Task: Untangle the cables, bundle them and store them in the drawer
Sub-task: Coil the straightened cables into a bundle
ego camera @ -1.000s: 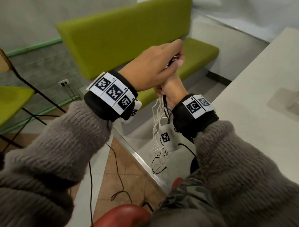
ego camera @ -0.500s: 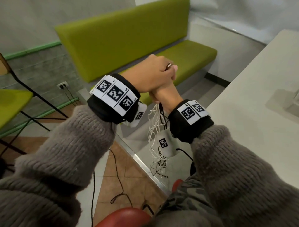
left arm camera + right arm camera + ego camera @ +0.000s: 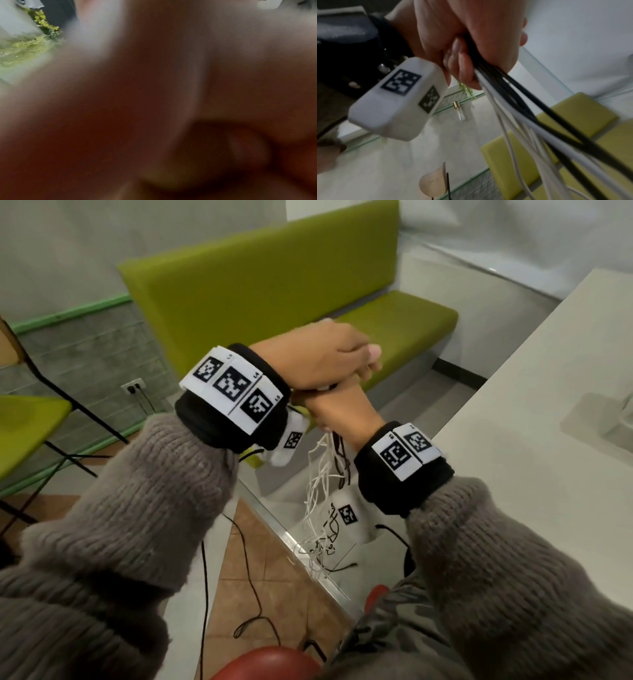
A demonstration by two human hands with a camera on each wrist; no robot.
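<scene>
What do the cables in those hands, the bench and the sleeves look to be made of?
The cables: smooth white and black plastic or rubber sheathing, faintly glossy, bending loosely under the right hand. The bench: lime-green padded upholstery, probably vinyl or faux leather judging by its even, slightly shiny surface. The sleeves: thick grey-brown ribbed knit, fuzzy, likely wool or acrylic.

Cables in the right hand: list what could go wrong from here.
1. The cables hang loose below the right hand, black and white strands crossing; pulling on them now could tighten the tangle.
2. Their lower ends dangle near the floor and could catch on the metal strip there.
3. The left hand covers the grip, so a strand slipping out may go unnoticed.
</scene>
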